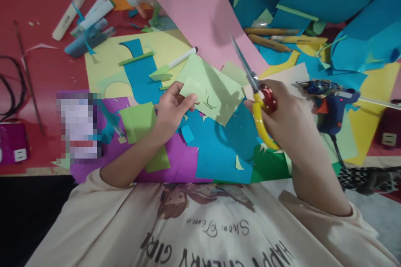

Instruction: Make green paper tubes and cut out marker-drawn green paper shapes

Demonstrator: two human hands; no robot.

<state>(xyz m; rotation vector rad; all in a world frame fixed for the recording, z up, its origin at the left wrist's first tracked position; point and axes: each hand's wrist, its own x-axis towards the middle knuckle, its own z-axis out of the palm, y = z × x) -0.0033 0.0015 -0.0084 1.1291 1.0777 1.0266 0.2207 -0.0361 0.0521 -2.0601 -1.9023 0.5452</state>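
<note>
Pinched between the thumb and fingers of my left hand [175, 108] is a pale green sheet of paper [216, 91], held by its left corner. A short curved dark line is drawn on the sheet. In my right hand [282, 112] is a pair of scissors [261, 112] with yellow and red handles. Their blades point up and away, apart from the paper, and look closed. Under both hands lie a blue sheet [225, 154] and a purple sheet [181, 162], with small paper scraps on them.
A blue glue gun [335, 108] lies at right, its nozzle pointing left. Markers [69, 16] sit at upper left, and brown pens [272, 37] at upper right. A large pink sheet [200, 4] stretches across the back. A pixelated phone-like object [79, 127] rests at left.
</note>
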